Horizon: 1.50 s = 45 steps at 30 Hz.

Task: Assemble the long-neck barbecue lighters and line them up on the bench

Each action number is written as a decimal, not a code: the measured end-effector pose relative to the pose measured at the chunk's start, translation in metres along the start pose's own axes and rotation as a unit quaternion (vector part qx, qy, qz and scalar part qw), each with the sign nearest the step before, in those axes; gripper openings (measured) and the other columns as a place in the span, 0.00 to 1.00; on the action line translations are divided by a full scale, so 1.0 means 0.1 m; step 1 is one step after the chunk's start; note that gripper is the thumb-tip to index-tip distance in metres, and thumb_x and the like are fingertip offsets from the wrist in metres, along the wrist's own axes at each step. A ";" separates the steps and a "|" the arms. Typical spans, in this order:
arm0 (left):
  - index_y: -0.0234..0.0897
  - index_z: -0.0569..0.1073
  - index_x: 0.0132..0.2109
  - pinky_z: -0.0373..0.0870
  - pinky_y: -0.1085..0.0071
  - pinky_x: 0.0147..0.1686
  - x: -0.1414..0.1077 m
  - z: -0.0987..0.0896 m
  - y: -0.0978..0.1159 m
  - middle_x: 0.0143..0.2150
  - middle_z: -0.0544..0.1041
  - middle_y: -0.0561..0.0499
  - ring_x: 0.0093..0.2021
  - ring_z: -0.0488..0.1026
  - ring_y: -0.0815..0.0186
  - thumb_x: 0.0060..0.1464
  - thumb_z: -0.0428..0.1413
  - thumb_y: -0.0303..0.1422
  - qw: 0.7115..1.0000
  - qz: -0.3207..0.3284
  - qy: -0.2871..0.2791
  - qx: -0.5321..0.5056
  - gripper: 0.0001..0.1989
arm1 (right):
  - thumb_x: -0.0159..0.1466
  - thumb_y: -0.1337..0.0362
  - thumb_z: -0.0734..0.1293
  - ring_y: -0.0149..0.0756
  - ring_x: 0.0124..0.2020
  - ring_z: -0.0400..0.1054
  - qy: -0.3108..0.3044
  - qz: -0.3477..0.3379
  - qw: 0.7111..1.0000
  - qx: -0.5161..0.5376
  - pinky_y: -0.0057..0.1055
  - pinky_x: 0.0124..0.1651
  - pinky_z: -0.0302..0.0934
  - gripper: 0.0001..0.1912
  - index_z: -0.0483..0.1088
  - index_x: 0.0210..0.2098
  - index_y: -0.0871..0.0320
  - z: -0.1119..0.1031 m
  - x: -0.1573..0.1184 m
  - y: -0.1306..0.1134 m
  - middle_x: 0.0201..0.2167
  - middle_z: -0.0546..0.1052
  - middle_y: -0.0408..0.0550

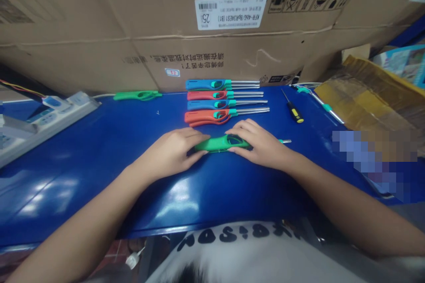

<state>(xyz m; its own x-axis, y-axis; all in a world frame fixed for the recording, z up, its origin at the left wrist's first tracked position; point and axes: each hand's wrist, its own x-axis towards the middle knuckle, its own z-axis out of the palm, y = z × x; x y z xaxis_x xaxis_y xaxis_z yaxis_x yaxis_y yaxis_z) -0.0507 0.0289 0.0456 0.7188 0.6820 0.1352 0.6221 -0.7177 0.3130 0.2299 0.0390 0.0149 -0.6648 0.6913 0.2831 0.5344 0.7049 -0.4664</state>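
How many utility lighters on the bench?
6. Four rowed at back: blue, red, blue, red. One green off to their left. One green lighter between the left hand and right hand. More may be hidden.

"What sort of place is this?"

"A small assembly workshop, by the look of it."

"What shows that?"

"A big printed shipping carton point(199, 22) with a barcode label fills the top of the frame, and a blue work surface point(99, 154) runs across the middle."

"Anything else?"

"A row of long utility lighters point(207, 96) at the centre, a yellow-handled screwdriver point(294, 112) right of them, and a power strip point(49, 128) with loose wires point(20, 87) at the left edge."
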 end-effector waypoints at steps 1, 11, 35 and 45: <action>0.37 0.75 0.57 0.75 0.59 0.51 0.00 0.00 0.00 0.50 0.80 0.43 0.49 0.78 0.55 0.66 0.54 0.36 1.000 0.000 -0.006 0.000 0.16 | 0.69 0.56 0.67 0.44 0.50 0.65 -0.004 -0.002 1.000 -0.009 0.44 0.54 0.66 0.17 0.69 0.55 0.55 0.01 0.00 0.01 0.48 0.73 0.53; 0.37 0.75 0.55 0.74 0.61 0.49 0.01 0.06 -0.01 0.50 0.78 0.43 0.48 0.76 0.56 0.66 0.54 0.36 0.999 -0.013 -0.040 0.027 0.15 | 0.70 0.54 0.66 0.45 0.52 0.64 -0.040 0.003 0.998 -0.050 0.44 0.53 0.63 0.18 0.69 0.54 0.56 0.03 0.00 0.02 0.50 0.72 0.54; 0.37 0.76 0.56 0.76 0.60 0.49 0.02 0.13 -0.01 0.50 0.77 0.44 0.49 0.76 0.56 0.67 0.54 0.38 0.998 -0.002 -0.009 0.054 0.16 | 0.69 0.55 0.68 0.43 0.51 0.66 -0.050 0.025 0.997 -0.051 0.41 0.52 0.60 0.17 0.71 0.53 0.57 0.02 -0.01 0.02 0.49 0.73 0.52; 0.40 0.76 0.57 0.75 0.62 0.48 0.01 0.13 0.00 0.49 0.77 0.46 0.48 0.76 0.58 0.66 0.54 0.39 0.998 -0.031 -0.012 0.044 0.17 | 0.69 0.56 0.68 0.44 0.51 0.65 -0.043 0.033 0.998 -0.039 0.42 0.53 0.61 0.16 0.70 0.53 0.57 0.03 0.00 -0.02 0.50 0.72 0.53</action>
<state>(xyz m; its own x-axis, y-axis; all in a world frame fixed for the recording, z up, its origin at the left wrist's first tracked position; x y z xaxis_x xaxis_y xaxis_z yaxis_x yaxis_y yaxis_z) -0.0461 0.0281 0.0337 0.6841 0.7231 0.0955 0.6903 -0.6842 0.2354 0.2274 0.0376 0.0136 -0.6675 0.7225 0.1803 0.6149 0.6714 -0.4136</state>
